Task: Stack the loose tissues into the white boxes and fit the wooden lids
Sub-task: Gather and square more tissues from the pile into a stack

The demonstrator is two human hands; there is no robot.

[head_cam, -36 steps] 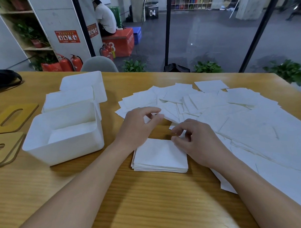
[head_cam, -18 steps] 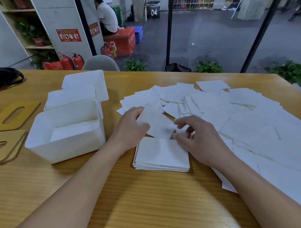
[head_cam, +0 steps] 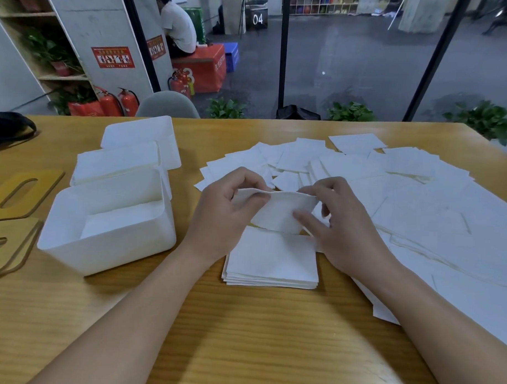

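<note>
A stack of tissues lies near the desk's front edge; an open box sits left of it, loose tissues spread right, and lids line the left edge.

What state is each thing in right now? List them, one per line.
Left hand: pinching the held tissue.
Right hand: pinching the held tissue.
Held tissue: lifted, sagging between both hands.
Tissue stack: squared up on the table.
Loose tissues: spread across the table, overlapping.
Near box: open, tissues at the bottom.
Wooden lids: flat on the table, unfitted.
</note>
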